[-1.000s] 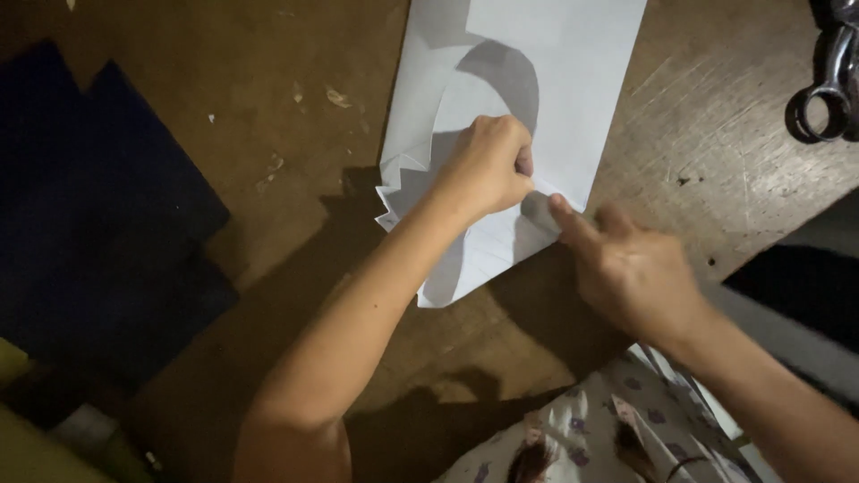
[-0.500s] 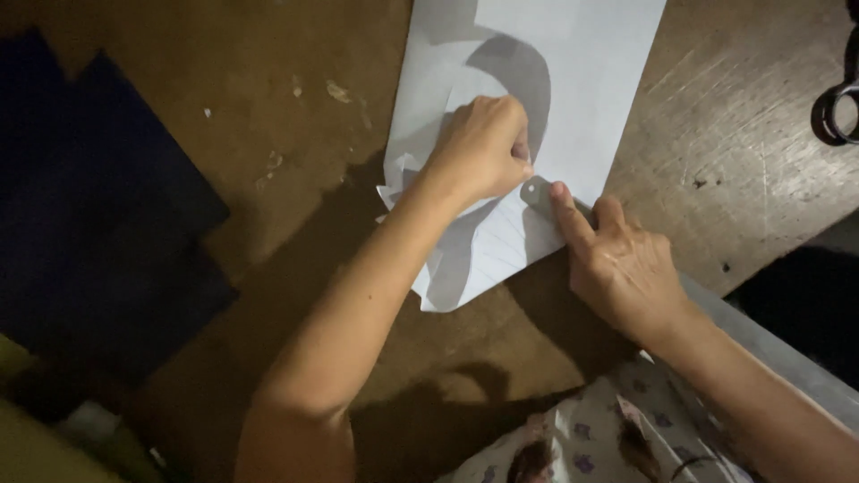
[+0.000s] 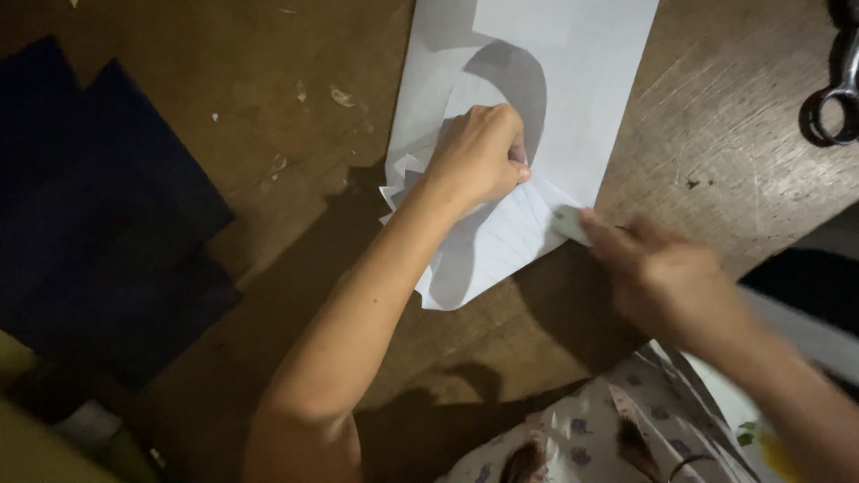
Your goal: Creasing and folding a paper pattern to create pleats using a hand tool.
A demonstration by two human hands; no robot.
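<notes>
The left hand (image 3: 479,156) is curled into a loose fist, knuckles up, pressing down on a white sheet of paper (image 3: 573,98) near its middle; the fingertips are tucked under, and whether they pinch anything cannot be told. The right hand (image 3: 667,277), blurred, lies to the right and nearer, its fingers drawn together around a small pale flat piece (image 3: 570,224) at the fingertips, which touches the right edge of the paper. What the piece is cannot be made out.

The paper lies flat on a worn brown wooden table (image 3: 295,134), running from the far edge of the view toward the near centre. Its near part carries faint ruled lines fanning outward, and its left edge beside the left wrist is cut into a row of jagged points (image 3: 400,179). The left hand casts a dark curved shadow on the sheet.

Left of the forearm, well apart from the paper, lies a dark blue cloth (image 3: 98,224). At the far right edge rest the dark handle loops of scissors (image 3: 832,98). Nearest the viewer, at bottom right, is patterned floral fabric (image 3: 608,429).
</notes>
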